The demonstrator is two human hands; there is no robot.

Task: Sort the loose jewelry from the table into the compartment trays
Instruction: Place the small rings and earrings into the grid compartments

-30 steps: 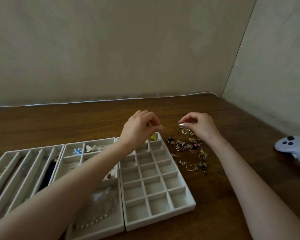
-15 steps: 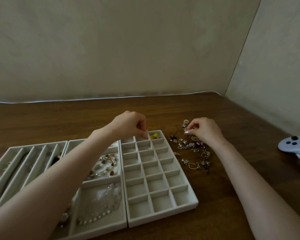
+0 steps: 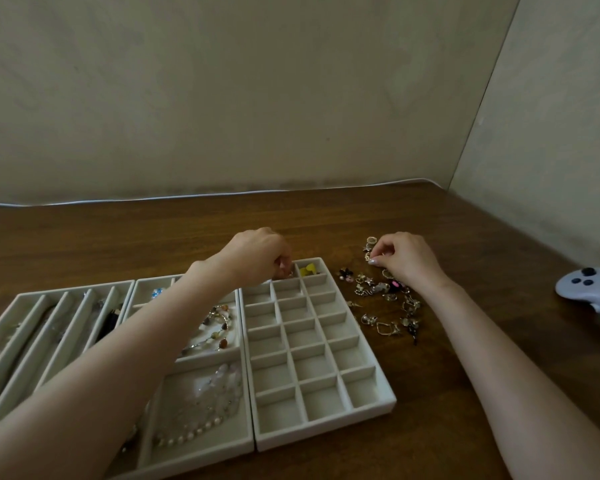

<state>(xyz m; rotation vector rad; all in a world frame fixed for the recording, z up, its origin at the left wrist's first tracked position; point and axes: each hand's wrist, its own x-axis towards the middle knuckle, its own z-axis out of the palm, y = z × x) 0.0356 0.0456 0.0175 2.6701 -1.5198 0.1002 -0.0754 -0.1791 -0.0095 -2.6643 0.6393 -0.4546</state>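
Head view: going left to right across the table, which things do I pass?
Long-slot tray → tray with necklaces → grid tray → loose jewelry pile → white game controller.

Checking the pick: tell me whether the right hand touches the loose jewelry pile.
Touching. In the head view the right hand pinches a small gold piece at the far end of the loose jewelry pile.
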